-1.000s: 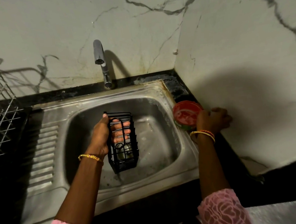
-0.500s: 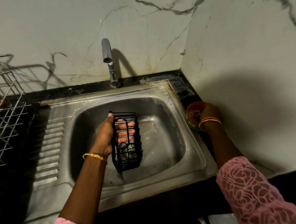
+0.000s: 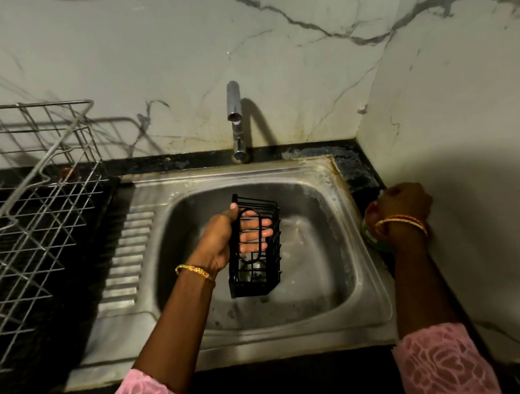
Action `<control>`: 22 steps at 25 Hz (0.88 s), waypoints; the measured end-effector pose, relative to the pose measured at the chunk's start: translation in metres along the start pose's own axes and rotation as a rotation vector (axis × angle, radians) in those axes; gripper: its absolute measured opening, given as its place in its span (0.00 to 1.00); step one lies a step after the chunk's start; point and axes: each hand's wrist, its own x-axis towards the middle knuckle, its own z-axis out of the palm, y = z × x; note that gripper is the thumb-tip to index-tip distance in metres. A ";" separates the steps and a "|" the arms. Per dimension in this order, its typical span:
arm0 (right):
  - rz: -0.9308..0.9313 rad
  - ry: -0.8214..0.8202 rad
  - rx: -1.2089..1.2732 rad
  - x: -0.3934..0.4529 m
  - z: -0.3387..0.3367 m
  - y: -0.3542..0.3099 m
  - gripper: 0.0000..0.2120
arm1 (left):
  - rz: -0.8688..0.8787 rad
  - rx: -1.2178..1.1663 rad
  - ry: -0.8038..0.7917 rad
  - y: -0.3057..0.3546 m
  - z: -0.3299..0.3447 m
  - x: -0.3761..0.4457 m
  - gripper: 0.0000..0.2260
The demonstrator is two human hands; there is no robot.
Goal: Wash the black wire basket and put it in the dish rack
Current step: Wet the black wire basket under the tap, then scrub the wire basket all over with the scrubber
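Your left hand (image 3: 224, 238) holds the black wire basket (image 3: 256, 249) over the middle of the sink (image 3: 326, 304). Thumb on the basket's far-left top edge, fingers pushed inside and visible through the wires. Grip closed firmly on the left wall. Basket hangs above the basin floor, long side running near to far, open side facing right. A round metal shape shows through the wires at its near end; you cannot tell from here what it is.

Your right hand (image 3: 402, 205) is at the right edge of the sink, against the marble wall, curled over a small round red-and-green container (image 3: 372, 233). The fingers are hidden behind the knuckles, so you cannot tell whether they grip it or only rest on it.

Tap (image 3: 235, 119) stands at the far side, centred, spout over the basin. No water stream visible.

Dish rack (image 3: 32, 218), bare silver wire, sits on the dark counter to the left, past the ribbed draining board (image 3: 124, 257). Well apart from the basket.

Gold bangles on both wrists, pink patterned sleeves at the near edge.
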 end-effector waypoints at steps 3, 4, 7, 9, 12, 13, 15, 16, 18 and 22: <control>-0.367 -0.267 0.574 -0.041 0.004 -0.062 0.07 | -0.021 0.107 -0.077 0.011 0.003 -0.005 0.32; -0.499 -0.433 0.664 -0.063 0.010 -0.086 0.10 | -0.013 0.144 -0.106 0.014 0.003 -0.006 0.36; -0.838 -0.625 0.528 -0.099 0.048 -0.130 0.10 | 0.089 0.155 -0.163 0.022 0.002 -0.007 0.40; -0.937 -0.611 0.469 -0.102 0.069 -0.140 0.09 | 0.114 0.143 -0.180 0.031 0.001 -0.009 0.40; -1.019 -0.593 0.393 -0.087 0.082 -0.150 0.09 | 0.073 0.229 -0.188 0.044 0.003 -0.015 0.38; -1.020 -0.607 0.374 -0.082 0.083 -0.154 0.09 | 0.042 0.275 -0.209 0.048 0.004 -0.018 0.36; -0.977 -0.653 0.387 -0.074 0.081 -0.162 0.08 | 0.009 0.347 -0.276 0.054 0.004 -0.020 0.32; -0.941 -0.668 0.422 -0.072 0.080 -0.165 0.06 | 0.018 0.375 -0.310 0.055 0.001 -0.022 0.29; -0.852 -0.668 0.505 -0.069 0.081 -0.167 0.05 | 0.062 0.423 -0.341 0.054 -0.012 -0.027 0.25; -0.722 -0.601 0.541 -0.055 0.088 -0.164 0.06 | 0.239 0.517 -0.180 0.037 -0.024 -0.042 0.26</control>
